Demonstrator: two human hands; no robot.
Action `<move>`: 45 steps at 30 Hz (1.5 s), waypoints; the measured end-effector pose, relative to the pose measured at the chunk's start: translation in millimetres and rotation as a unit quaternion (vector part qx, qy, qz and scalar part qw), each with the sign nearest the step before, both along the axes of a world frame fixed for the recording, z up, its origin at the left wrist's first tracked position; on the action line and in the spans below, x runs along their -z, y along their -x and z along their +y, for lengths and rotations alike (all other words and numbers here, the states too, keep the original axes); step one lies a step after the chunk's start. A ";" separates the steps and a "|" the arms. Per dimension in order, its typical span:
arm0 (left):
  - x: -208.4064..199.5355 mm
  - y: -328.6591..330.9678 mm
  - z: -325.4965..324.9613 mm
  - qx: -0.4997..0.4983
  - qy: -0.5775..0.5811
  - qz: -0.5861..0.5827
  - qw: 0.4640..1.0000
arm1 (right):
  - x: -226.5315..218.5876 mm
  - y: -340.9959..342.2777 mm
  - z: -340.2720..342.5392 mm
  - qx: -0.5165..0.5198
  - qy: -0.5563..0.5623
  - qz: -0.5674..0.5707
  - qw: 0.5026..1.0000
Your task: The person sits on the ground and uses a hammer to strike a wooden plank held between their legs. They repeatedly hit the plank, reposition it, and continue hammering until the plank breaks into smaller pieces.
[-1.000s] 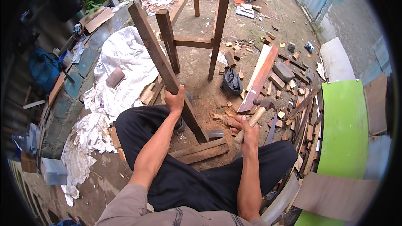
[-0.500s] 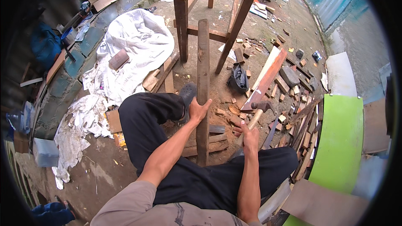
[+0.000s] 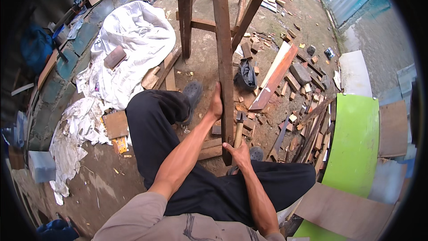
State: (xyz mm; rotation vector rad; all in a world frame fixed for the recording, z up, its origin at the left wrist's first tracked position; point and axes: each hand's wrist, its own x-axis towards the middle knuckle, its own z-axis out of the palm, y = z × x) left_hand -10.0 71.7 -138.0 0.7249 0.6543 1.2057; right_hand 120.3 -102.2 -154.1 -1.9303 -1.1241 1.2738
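- Gripping a long brown wooden post [image 3: 224, 71] in the left hand [image 3: 215, 103], with the palm along its left side and most of the fingers out of sight behind the wood.
- Holding the post with its long axis pointing almost straight ahead from the lap, its far end past the upper edge of view and its near end between the black trousers [image 3: 162, 127].
- Clasping a wooden-handled hammer [image 3: 239, 133] in the right hand [image 3: 240, 155], with fingers closed round the handle just right of the post's near end.
- Resting the right thumb over that near end, apparently touching it.
- Aiming the hammer head away from the body, roughly parallel to the post and just beside its right edge — touching or apart, impossible to tell.
- Setting the right hand nearer to the post's near end, the left farther along its length.
- Facing a wooden frame [image 3: 185, 22] beyond the post, partly behind it.
- Having a white sheet [image 3: 138, 35] and a grey clog [image 3: 192, 96] to the post's left — the clog nearer.
- Having a black plastic bag [image 3: 245, 76], a reddish board [image 3: 277, 79] and a lime-green panel [image 3: 354, 145] progressively farther to the post's right.
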 end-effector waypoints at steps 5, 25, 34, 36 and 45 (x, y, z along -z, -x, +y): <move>-22.1 7.4 1.6 0.066 -0.036 -0.078 0.994 | -34.3 4.5 -0.2 -0.006 0.004 -0.117 0.993; -25.1 23.2 13.5 -0.106 0.099 -0.175 0.974 | -22.2 -41.4 -3.3 0.085 -0.041 -0.215 0.972; -29.3 17.6 6.0 -0.153 0.103 -0.188 0.965 | -40.1 -52.0 -5.3 0.136 -0.076 -0.179 0.971; -40.2 14.5 3.2 -0.168 0.109 -0.175 0.964 | -42.4 -57.7 -7.0 0.153 -0.095 -0.155 0.971; -76.1 8.5 -8.5 -0.206 0.121 -0.104 0.965 | -31.4 -71.0 -9.0 0.170 -0.137 -0.090 0.972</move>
